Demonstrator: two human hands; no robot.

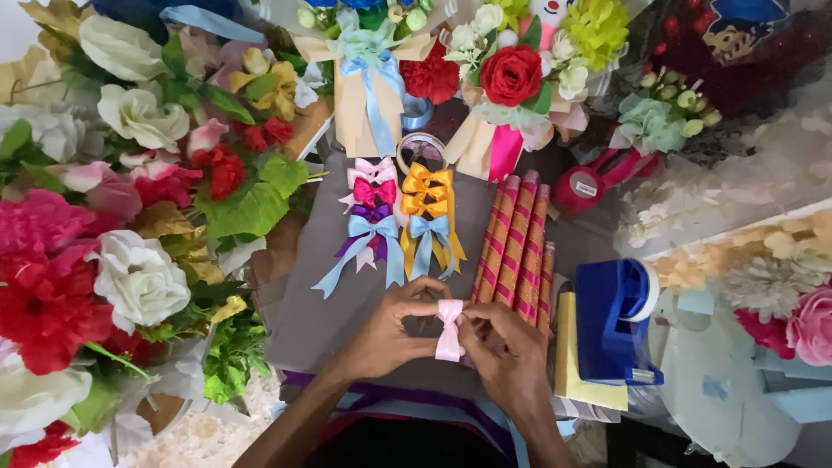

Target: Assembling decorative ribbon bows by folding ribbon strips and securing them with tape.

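Between paper rolls [517, 247] and flowers [113, 217], both hands' fingers [425, 305] pinching pink bow [449, 328]

The small pink bow [449, 328] pinched between the left hand [387, 331] and the right hand [504, 354] looks like smooth satin ribbon with a soft sheen, as do the finished bows [399, 217] farther off, which lie on a matt grey cloth [303, 321]. To the right, the tape dispenser [614, 321] is glossy blue plastic, and the striped rolls [518, 247] beside it look like shiny wrapping paper. The flowers [130, 208] on the left look like matt fabric with cloth leaves.
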